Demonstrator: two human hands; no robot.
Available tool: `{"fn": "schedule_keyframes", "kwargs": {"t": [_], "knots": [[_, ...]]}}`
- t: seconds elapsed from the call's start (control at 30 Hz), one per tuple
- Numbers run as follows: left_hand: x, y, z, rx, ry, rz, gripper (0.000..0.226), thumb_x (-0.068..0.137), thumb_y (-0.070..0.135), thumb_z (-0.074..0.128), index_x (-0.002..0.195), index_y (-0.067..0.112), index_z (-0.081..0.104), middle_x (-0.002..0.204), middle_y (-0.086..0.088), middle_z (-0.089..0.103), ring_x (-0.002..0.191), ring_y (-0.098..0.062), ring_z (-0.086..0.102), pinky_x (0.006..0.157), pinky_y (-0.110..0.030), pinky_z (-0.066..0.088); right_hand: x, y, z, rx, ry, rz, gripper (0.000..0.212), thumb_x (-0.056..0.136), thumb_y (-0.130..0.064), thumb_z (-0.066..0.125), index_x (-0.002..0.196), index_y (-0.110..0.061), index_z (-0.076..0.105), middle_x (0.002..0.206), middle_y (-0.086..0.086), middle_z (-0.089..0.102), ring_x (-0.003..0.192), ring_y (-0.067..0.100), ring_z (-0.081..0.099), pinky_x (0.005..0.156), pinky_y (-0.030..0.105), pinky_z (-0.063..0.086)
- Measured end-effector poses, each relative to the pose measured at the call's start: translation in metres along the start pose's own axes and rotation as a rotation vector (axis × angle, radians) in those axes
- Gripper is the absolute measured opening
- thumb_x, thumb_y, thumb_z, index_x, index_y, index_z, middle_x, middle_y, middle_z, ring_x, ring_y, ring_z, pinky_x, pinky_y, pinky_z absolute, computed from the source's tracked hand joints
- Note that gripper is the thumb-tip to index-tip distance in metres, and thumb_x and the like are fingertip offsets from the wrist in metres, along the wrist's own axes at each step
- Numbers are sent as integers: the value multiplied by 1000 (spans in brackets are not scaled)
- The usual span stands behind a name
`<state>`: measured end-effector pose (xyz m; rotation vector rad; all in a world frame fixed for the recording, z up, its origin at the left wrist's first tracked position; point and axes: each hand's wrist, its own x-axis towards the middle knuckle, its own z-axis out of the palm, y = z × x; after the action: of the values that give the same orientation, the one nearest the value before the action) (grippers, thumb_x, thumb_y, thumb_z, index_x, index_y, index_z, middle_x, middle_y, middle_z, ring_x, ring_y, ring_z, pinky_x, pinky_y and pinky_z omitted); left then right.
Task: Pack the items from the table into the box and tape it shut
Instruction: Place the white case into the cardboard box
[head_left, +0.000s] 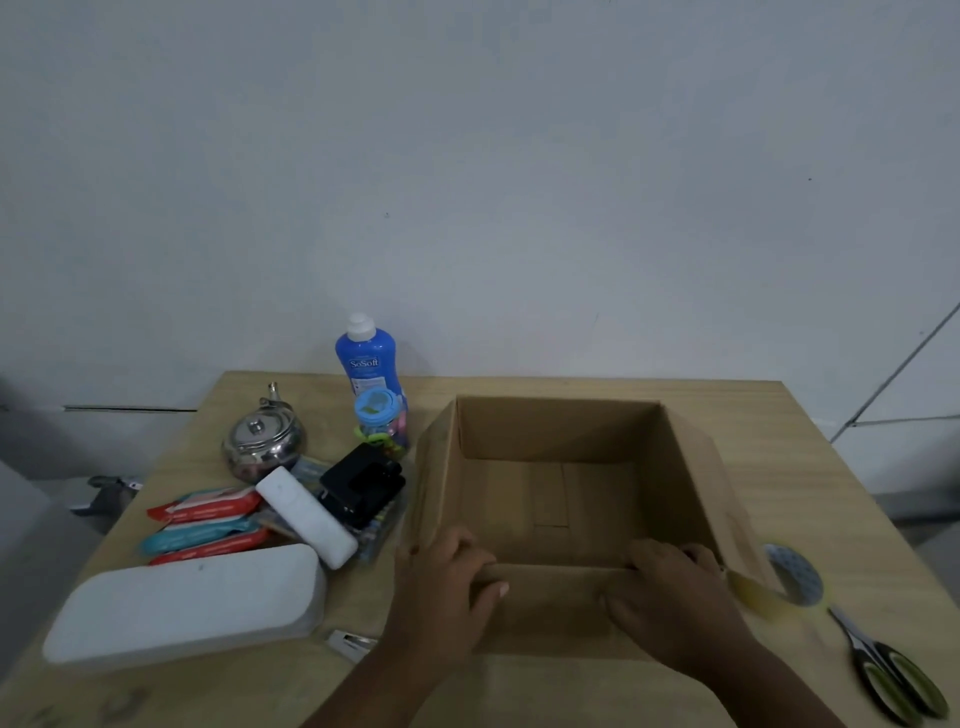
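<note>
The pale wooden worktop (810, 467) runs up to a plain wall, and the open cardboard box (691, 467) sits on it right of centre, nothing inside it. Both hands are on the box's near wall at six o'clock: the left hand (447, 577) curls over the rim at the near left corner, thumb on the outside face, and the right hand (670, 587) grips the same rim towards the near right corner, fingers hooked inside. The items waiting lie in a heap at about nine o'clock from the box. Biggest is a long white case (182, 608) nearest the person, then a blue bottle (366, 364) standing at the far edge at eleven o'clock, a steel kettle (262, 439), a white block (306, 514) leaning across red and teal packets (202, 525), a black device (361, 486) just beside the box's left wall, and a small jar with a blue lid (379, 421). At four o'clock from the box a tape roll (789, 579) touches its near right corner, with green-handled scissors (893, 670) just beyond.
</note>
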<state>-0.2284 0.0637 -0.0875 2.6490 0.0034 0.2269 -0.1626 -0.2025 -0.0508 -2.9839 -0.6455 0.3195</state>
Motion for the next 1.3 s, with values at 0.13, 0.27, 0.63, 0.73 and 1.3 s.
{"fn": "schedule_keyframes", "kwargs": {"t": [0.13, 0.27, 0.63, 0.73, 1.3], "knots": [[-5, -19, 3, -90, -37, -117, 46, 82, 71, 61, 101, 29, 65, 167, 4, 7, 150, -11, 16, 105, -31, 38, 3, -14, -3, 6, -34, -1, 46, 85, -75, 43, 115, -40, 51, 115, -21, 52, 115, 6, 47, 109, 35, 28], [-4, -33, 6, -195, -145, -126, 40, 89, 61, 61, 93, 23, 49, 124, 4, 46, 82, -4, 50, 60, -13, 35, 15, -45, 2, 58, -32, -110, 34, 94, -55, 47, 124, -40, 53, 122, -19, 58, 117, 8, 53, 101, 36, 35], [-16, -22, 15, -151, -160, -174, 27, 102, 42, 56, 96, 19, 43, 138, -14, 50, 93, -19, 58, 67, -18, 32, 37, -47, -2, 49, -184, -149, 28, 87, -54, 48, 97, -30, 60, 99, -9, 62, 92, 14, 63, 77, 34, 53], [-15, -23, 16, -183, -158, -178, 31, 102, 41, 55, 109, 12, 52, 144, -10, 48, 99, -18, 61, 76, -25, 46, 40, -46, 0, 9, -189, -196, 31, 89, -58, 47, 100, -31, 58, 106, -9, 60, 99, 15, 63, 79, 33, 49], [-73, -57, -19, -536, 230, -518, 65, 101, 50, 53, 153, 50, 13, 153, 42, 17, 146, 9, 21, 114, -21, 27, 69, -158, -15, 677, 289, -584, 11, 93, -32, 65, 87, -38, 57, 84, -20, 53, 81, -1, 52, 66, 17, 37]]}}
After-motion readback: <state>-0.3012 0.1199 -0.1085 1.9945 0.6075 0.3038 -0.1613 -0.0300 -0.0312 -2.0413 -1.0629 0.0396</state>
